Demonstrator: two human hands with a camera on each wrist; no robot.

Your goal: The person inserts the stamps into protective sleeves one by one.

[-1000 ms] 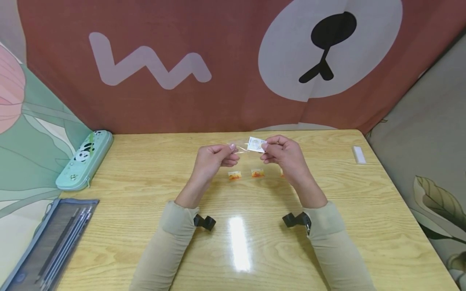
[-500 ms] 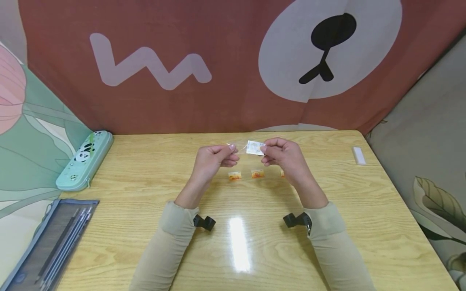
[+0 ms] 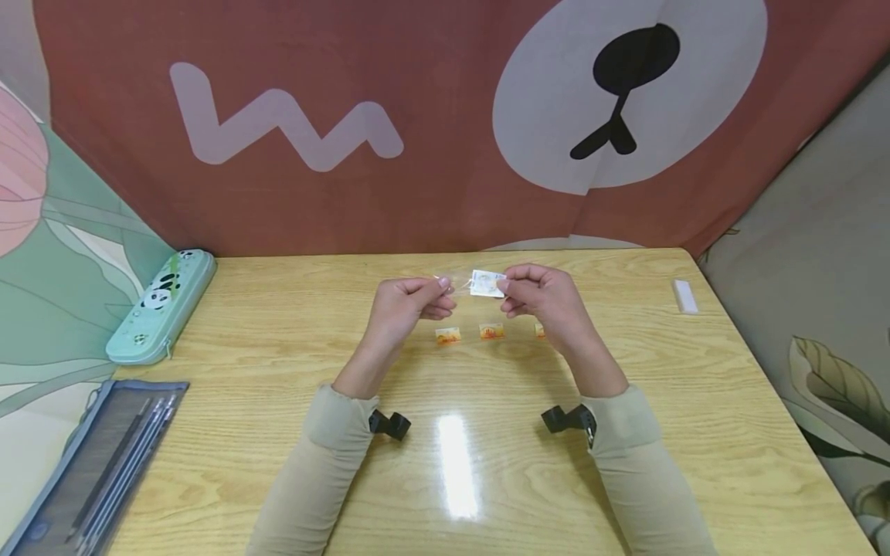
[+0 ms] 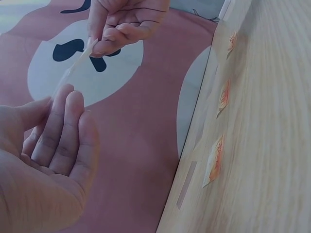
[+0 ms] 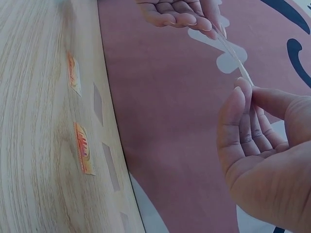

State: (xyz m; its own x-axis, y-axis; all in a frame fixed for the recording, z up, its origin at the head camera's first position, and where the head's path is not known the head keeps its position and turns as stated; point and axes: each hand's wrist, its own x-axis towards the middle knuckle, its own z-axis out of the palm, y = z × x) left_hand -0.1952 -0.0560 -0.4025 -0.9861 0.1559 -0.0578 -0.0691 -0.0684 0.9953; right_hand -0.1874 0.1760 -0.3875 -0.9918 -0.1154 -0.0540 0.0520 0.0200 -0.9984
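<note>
- Left hand (image 3: 410,300): grip is pinching one end of a clear film (image 3: 456,276) between thumb and fingers.
- Right hand (image 3: 541,300): grip is pinching the right end of a small white printed slip (image 3: 484,283).
- Slip and film are sitting between both hands, raised above the desk (image 3: 278,328); can't tell whether slip is lying inside film.
- Three orange-yellow pieces (image 3: 491,331) are lying in a row on the desk, nearer the person; rightmost is partly hiding behind the right hand.
- Mint panda case (image 3: 161,309) and mesh pouch (image 3: 79,448) are resting at left, white block (image 3: 685,296) at far right.
</note>
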